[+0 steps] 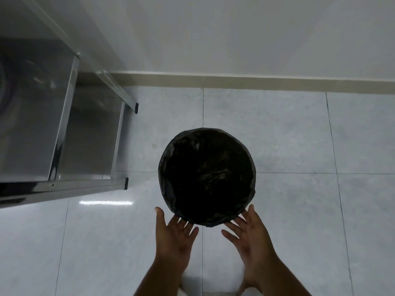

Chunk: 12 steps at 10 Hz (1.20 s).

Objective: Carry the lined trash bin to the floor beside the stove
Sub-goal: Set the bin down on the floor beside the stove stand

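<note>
Trash bin [207,178] upright on the tiled floor [288,133], black liner [168,167] folded over the rim all round, interior too dark to read. Sits just right of the steel stand [64,133], near the wall's baseboard [256,81]; stove itself not identifiable here, only a steel top and lower shelf. Left hand [173,236] and right hand [251,233] both spread, palms up, fingers splayed and gripping nothing, fingertips at or just under the near rim; actual contact with the liner impossible to confirm from this angle. Likely either end of a set-down or start of a pick-up, no way to say which. If placing: check the base flat on the tile, clear of the stand's black-capped foot [126,183], then pull both hands straight back so fingers don't drag the liner off the rim. If lifting: grip the bin wall below the liner fold, opposite sides, not the loose plastic; film probably slips or tears under load. Keep it level, low carry. Floor glossy pale tile, grout lines visible, bright glare patch by the stand's front edge; looks slick, so a light bin may slide if nudged. Wall plain white, dim lighting, open floor to the right with nothing on it in view.
</note>
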Each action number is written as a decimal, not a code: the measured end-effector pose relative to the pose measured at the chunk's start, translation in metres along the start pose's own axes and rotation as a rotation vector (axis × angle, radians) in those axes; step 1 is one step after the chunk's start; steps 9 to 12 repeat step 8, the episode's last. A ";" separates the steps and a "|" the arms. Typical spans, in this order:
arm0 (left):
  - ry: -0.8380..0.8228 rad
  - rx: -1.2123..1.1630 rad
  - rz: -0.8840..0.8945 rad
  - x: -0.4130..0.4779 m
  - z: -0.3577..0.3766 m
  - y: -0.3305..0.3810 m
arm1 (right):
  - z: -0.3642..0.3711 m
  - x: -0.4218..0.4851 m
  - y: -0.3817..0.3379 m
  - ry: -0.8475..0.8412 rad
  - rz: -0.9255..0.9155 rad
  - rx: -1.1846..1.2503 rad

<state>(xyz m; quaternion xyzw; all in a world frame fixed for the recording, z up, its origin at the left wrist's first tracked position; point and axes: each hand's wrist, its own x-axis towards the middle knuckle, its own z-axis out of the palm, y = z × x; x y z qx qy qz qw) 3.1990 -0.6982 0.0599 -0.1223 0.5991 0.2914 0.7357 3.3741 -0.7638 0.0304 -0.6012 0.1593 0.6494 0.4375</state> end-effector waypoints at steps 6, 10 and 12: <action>-0.293 0.223 0.193 0.098 0.146 0.131 | 0.126 0.094 -0.174 -0.157 -0.210 -0.112; -0.280 0.223 0.161 0.094 0.138 0.129 | 0.132 0.090 -0.177 -0.112 -0.209 -0.147; -0.280 0.223 0.161 0.094 0.138 0.129 | 0.132 0.090 -0.177 -0.112 -0.209 -0.147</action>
